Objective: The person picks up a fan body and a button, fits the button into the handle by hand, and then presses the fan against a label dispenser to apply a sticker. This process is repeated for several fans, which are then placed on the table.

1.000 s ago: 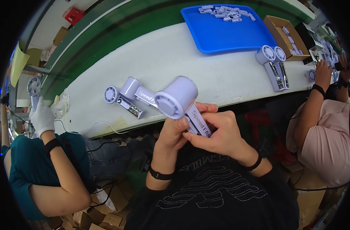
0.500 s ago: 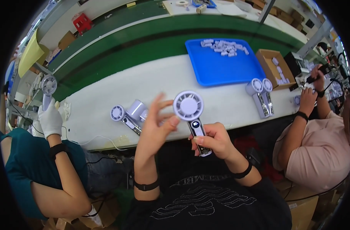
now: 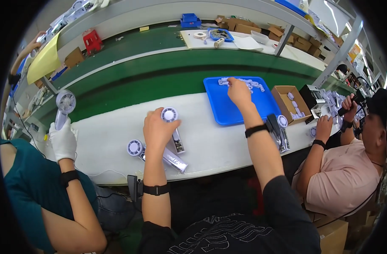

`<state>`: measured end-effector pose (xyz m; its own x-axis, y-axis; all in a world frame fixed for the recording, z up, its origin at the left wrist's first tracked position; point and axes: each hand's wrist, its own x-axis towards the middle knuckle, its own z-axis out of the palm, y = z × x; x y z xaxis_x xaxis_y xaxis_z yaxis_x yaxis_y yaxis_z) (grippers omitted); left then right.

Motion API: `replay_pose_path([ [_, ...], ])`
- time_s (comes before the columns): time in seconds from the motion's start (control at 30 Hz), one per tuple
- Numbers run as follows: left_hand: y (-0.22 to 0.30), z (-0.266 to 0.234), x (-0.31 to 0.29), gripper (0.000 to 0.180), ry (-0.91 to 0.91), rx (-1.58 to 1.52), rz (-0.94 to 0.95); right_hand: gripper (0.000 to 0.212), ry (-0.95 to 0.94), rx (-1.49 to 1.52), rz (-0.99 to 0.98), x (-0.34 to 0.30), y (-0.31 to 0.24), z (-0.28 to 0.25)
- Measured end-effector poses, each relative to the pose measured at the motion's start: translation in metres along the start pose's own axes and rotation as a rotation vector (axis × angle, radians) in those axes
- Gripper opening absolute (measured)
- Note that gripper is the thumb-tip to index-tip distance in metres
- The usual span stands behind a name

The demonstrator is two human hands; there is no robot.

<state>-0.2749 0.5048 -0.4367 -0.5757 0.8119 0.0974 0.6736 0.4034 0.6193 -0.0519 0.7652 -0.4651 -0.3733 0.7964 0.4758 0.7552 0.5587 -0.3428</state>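
Note:
My left hand (image 3: 156,130) is closed around the head of a lavender handheld fan (image 3: 170,114), thumb on one side and fingers on the other. Its handle, with the inner parts exposed, slants down to the white table. Beside it lie another fan (image 3: 135,147) and a lavender fan piece with lettering (image 3: 175,162), partly behind my left forearm. My right hand (image 3: 240,92) reaches into the blue tray (image 3: 227,114), fingertips together among small lavender plastic parts (image 3: 253,84). Whatever those fingertips pinch is hidden.
Two fans (image 3: 282,122) stand close together right of my right forearm, partly covered by it. An open cardboard box (image 3: 282,95) holds several lavender parts. A co-worker at left raises a fan (image 3: 66,102) in a gloved hand; another works at right. A green belt (image 3: 159,80) runs behind the table.
The fan passed from my right hand to my left, which set it lower on the table at left. My right hand moved away to the tray. The view tilted up.

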Motion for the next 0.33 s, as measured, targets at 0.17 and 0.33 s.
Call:
replay_pose_path([
  [0.17,0.004,0.006,-0.007,0.089,-0.149,0.043,-0.127,0.024,-0.169,-0.666,-0.020,0.002,0.032,0.048],
  [0.33,0.009,0.028,-0.031,0.092,0.017,0.101,0.205,0.026,-0.204,-0.562,0.007,-0.001,0.051,0.040],
])
